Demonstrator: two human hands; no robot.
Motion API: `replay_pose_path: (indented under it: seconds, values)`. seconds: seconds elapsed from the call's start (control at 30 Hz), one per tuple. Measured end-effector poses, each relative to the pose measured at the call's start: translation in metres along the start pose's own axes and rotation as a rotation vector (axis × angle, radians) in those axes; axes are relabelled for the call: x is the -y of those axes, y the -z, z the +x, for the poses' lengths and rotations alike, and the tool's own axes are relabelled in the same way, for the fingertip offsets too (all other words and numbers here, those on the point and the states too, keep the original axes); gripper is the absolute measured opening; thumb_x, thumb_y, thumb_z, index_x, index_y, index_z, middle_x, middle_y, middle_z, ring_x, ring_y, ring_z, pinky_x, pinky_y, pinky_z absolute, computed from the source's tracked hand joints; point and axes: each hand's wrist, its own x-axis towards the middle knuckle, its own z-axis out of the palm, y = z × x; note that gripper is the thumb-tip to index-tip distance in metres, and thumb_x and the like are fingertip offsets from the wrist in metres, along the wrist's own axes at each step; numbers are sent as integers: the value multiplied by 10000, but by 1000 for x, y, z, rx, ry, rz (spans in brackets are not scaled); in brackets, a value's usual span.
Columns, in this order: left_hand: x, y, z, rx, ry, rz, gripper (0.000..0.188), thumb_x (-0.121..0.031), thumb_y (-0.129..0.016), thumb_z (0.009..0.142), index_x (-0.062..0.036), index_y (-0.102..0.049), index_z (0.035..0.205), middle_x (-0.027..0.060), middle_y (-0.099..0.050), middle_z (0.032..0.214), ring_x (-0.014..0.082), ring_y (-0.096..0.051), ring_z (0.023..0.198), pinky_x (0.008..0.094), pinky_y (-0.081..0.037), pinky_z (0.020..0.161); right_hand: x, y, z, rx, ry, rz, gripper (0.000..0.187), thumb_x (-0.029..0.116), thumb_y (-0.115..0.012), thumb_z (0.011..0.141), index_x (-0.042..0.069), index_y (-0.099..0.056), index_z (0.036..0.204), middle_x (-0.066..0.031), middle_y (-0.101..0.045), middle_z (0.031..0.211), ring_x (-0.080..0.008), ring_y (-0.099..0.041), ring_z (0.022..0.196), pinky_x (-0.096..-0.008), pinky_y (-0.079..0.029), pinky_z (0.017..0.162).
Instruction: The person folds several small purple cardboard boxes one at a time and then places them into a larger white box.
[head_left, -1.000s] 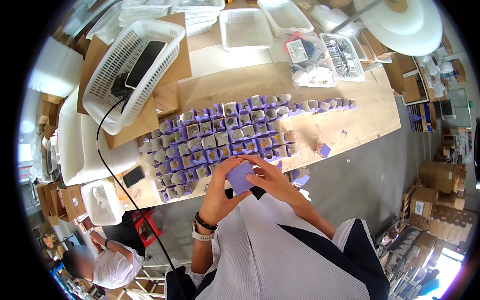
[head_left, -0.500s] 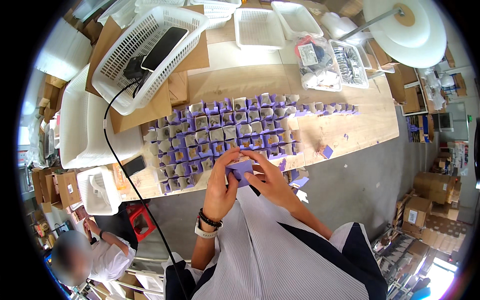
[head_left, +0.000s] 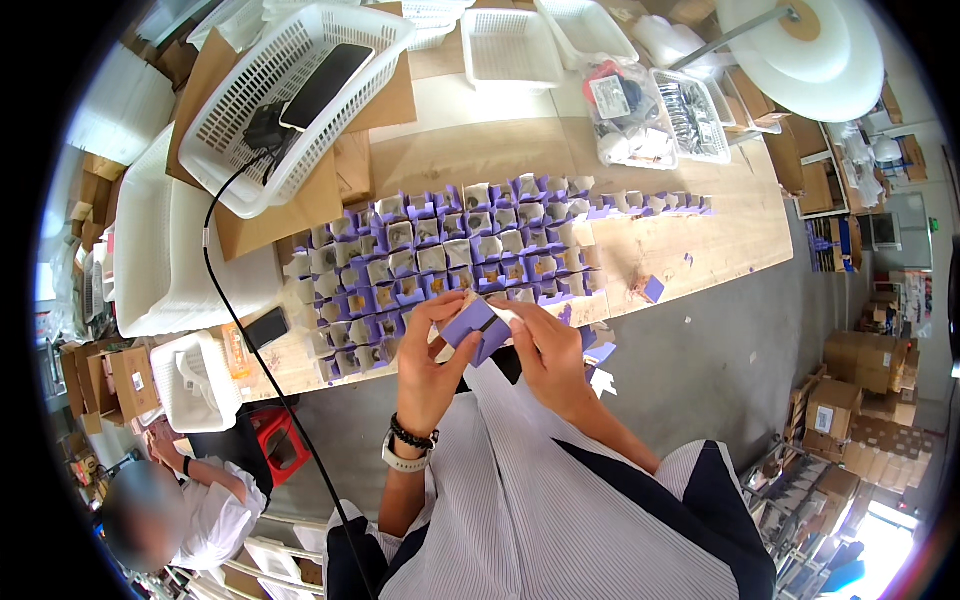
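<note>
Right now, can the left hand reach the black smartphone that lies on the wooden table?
Probably yes, after letting go: the left hand holds a small purple box. The black smartphone lies uncovered, left of the open purple boxes, which look low enough to pass over.

We see gray flr, wooden tbl, red stool at L; brt light low R, prob. window.

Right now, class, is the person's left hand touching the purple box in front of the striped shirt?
Touching. The head view shows it plainly: the left hand grips the purple box, its thumb against the side nearest the body.
</note>
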Motion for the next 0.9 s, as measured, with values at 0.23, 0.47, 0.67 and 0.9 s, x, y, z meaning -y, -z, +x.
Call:
replay_pose_path:
  seconds: [0.23,0.47,0.67,0.9]
  values:
    - [-8,5,-4,-44,8,16,288,31,-717,891,-22,-578,1137,109,-620,1316,206,-630,1165,347,-594,905,-1,-8,-8,5,-256,166,153,64,-543,1020,-43,-642,1066,-142,-661,893,-219,-665,734,-299,-516,626]
    - [-2,14,-8,-180,-91,66,132,-132,-620,1017,-6,-624,1056,118,-656,1229,185,-640,1087,320,-555,865,23,-35,-8,12,-141,202,254,77,-636,942,-6,-576,1175,-128,-628,1112,-236,-669,948,-316,-562,710]
    - [-7,14,-13,-229,-72,56,169,-150,-600,1033,15,-634,1048,130,-654,1211,177,-636,1046,306,-531,846,20,-50,-14,12,-199,188,440,20,-688,821,44,-510,1223,-121,-552,1184,-255,-585,1094,-348,-511,874]
    - [-1,22,-7,-260,-20,5,187,-156,-575,1048,15,-601,1118,140,-643,1249,196,-638,1082,335,-536,908,17,-52,-17,87,-200,366,457,-61,-588,794,34,-472,1226,-129,-520,1225,-270,-559,1146,-376,-488,933]
